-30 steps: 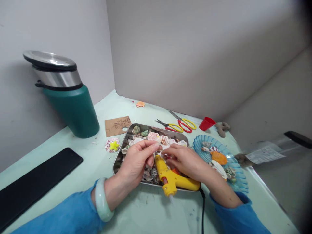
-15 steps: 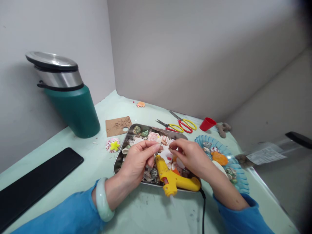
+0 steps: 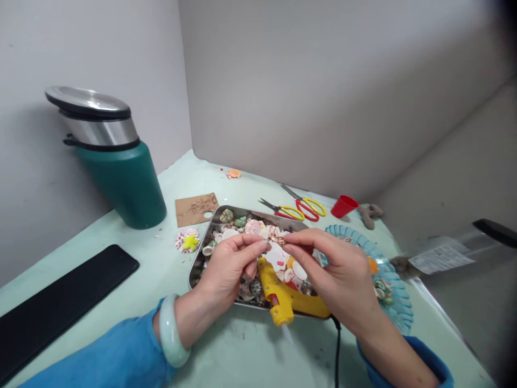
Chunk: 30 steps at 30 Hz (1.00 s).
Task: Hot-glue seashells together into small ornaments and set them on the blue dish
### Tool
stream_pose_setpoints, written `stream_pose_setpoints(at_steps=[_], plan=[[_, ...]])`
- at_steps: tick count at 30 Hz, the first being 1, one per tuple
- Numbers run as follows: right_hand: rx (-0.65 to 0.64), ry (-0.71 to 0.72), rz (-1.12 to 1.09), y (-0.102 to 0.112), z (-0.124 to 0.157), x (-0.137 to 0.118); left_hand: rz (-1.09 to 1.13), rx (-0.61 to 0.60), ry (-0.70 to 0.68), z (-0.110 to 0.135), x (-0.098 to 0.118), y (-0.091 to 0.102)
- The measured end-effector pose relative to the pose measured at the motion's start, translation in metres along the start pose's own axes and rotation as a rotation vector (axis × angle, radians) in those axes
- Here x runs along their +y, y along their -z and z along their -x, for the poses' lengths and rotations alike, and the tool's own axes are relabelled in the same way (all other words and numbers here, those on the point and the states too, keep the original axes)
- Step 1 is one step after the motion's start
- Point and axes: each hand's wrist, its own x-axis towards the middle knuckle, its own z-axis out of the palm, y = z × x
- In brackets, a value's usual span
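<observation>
Over a metal tray (image 3: 196, 264) full of shells, my two hands come close together. My left hand (image 3: 230, 264) is closed in a pinch, thumb against forefinger; whatever is between the tips is too small to make out. Thumb and fingers of my right hand (image 3: 335, 267) pinch a small brown-patterned shell (image 3: 277, 239), its end turned toward the left fingertips. A yellow glue gun (image 3: 278, 293) lies across the tray's front edge, its clear glue stick poking out toward me. The right hand covers part of its handle.
Left stand a green bottle (image 3: 125, 183) and a black flat device (image 3: 72, 307). A cardboard piece (image 3: 194, 209) and a round piece with a yellow starfish (image 3: 188, 242) lie beside the tray. Behind are scissors (image 3: 309, 205) and a red cup (image 3: 343, 206); a blue plate (image 3: 402, 302) sits right.
My right hand has turned and come nearer to me, now covering more of the blue plate and the glue gun's handle. The brown-patterned shell shows at its fingertips. My left hand has barely moved.
</observation>
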Motion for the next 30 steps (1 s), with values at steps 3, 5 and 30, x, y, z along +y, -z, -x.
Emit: stream_pose_setpoints(at_steps=[3, 5, 30], plan=[[0.009, 0.044, 0.018, -0.004, 0.002, 0.000, 0.002, -0.014, -0.003, 0.000, 0.000, 0.000], [0.008, 0.075, 0.037, -0.006, 0.002, 0.001, 0.003, -0.018, -0.001, 0.000, 0.001, -0.001], [0.026, 0.200, 0.235, -0.016, 0.010, -0.001, 0.042, -0.055, -0.003, 0.001, 0.003, -0.003]])
